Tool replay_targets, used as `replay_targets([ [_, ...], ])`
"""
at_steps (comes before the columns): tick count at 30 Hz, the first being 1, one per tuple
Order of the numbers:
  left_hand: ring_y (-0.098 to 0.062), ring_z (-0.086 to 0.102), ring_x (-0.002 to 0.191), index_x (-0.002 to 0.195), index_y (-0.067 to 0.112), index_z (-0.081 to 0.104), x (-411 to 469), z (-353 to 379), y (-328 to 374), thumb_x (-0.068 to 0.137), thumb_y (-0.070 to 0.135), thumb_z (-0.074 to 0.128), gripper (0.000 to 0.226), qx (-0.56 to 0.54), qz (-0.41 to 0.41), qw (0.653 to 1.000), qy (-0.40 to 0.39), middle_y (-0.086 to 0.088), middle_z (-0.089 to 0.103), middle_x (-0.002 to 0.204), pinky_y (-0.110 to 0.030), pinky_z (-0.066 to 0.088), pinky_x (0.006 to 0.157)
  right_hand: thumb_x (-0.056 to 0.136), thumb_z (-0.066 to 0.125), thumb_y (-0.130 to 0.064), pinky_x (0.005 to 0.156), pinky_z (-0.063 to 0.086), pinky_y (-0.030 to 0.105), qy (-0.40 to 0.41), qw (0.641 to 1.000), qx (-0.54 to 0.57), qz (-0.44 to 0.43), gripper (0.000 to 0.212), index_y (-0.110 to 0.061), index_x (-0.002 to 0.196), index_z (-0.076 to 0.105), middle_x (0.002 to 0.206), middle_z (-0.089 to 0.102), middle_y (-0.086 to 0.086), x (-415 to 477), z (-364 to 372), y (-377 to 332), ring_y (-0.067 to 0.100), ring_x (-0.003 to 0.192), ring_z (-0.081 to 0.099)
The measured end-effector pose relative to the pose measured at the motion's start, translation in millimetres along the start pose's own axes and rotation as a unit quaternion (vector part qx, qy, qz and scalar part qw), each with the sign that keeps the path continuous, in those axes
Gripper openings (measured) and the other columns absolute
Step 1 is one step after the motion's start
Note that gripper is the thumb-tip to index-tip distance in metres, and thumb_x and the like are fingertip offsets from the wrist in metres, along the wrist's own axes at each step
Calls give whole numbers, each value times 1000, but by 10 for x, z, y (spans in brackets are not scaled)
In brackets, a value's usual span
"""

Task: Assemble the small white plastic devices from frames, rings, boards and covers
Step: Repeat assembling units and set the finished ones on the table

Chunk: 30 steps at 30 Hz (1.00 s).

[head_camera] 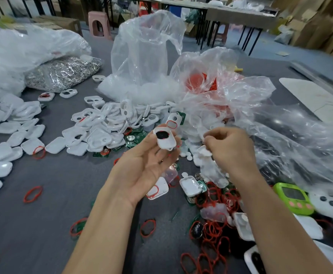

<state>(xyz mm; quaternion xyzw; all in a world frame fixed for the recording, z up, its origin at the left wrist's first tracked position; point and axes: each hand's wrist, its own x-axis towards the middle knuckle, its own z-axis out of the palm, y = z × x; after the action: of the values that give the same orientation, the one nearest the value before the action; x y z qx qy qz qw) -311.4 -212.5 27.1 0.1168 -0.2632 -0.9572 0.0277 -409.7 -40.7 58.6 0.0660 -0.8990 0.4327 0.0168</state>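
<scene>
Far back, pink stool [99, 24]; right, green timer [294, 198].

Glossy smooth white plastic frames [100, 125], matt red rubbery rings [32, 193], crinkly clear plastic bags [141, 56], shiny metal bits [62, 74], matt grey cloth-like table [62, 175].

Counts: one green plastic timer [294, 197], one pink plastic stool [99, 24], one bag of silver metal clips [62, 73], at least three clear plastic bags [145, 52]. White plastic covers [7, 127] and red rubber rings [33, 193] run to dozens each, too many to count.

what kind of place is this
Likely a small assembly workshop or warehouse: heaps of white plastic frames on a grey worktable, bulk parts in clear plastic bags, cardboard boxes stacked behind.
</scene>
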Motion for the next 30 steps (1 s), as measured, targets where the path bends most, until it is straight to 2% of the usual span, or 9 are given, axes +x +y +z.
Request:
replay_targets([
  [4,-31,72,109,106,2,79,18,-1,9,95,15,58,27,-15,-4,1000,-1,-20,71,122,-42,58,96,87,69,-17,70,48,25,-21,976,-215,-37,11,-19,93,78,86,74,1,413,164,-133,19,75,61],
  [9,-30,72,107,104,4,80,33,8,14,93,16,61,25,-9,-8,1000,7,-19,73,116,-38,60,92,94,63,-26,73,56,31,-23,959,-282,-3,19,-21,85,78,85,74,3,560,274,-92,22,73,65],
  [12,-30,69,113,115,4,75,46,33,10,86,16,66,32,0,-15,1000,13,-19,73,119,-38,61,88,94,66,-28,60,54,25,11,990,-137,17,21,-30,77,78,69,73,-12,484,116,-92,6,58,66],
  [14,-31,66,119,122,5,70,52,43,0,84,16,67,39,8,-23,1000,14,-19,71,124,-37,62,87,92,71,-20,71,60,38,39,998,23,46,25,-25,68,76,79,77,-2,361,15,-109,17,77,72],
  [16,-30,67,119,123,5,68,57,43,-5,85,17,66,40,15,-25,999,17,-19,71,124,-36,62,87,94,69,-11,76,61,39,-21,964,246,100,27,-18,70,79,82,79,4,196,-55,-164,26,81,72],
  [19,-29,68,116,124,5,67,68,49,-17,85,17,65,41,36,-22,999,26,-20,71,124,-35,62,86,96,63,-2,50,50,22,-138,871,451,138,26,-10,76,77,75,75,4,-76,-48,-195,12,56,62],
  [24,-20,73,89,110,8,72,66,76,-73,82,14,63,30,89,-22,996,21,-13,75,106,-33,60,83,93,64,6,50,52,21,-150,876,443,119,16,-9,89,69,65,70,6,-310,53,-174,15,52,64],
  [27,-21,71,89,113,8,71,71,82,-95,96,10,53,26,99,-27,994,20,-13,75,107,-33,62,79,90,68,5,48,45,22,-119,914,381,71,15,-10,89,71,65,70,8,-338,42,-135,15,48,54],
  [30,-22,73,91,119,6,68,72,84,-87,99,8,48,28,102,-31,994,14,-16,74,113,-33,63,76,93,67,3,47,42,20,-117,919,371,56,15,-10,86,69,67,70,9,-346,26,-102,13,47,49],
])
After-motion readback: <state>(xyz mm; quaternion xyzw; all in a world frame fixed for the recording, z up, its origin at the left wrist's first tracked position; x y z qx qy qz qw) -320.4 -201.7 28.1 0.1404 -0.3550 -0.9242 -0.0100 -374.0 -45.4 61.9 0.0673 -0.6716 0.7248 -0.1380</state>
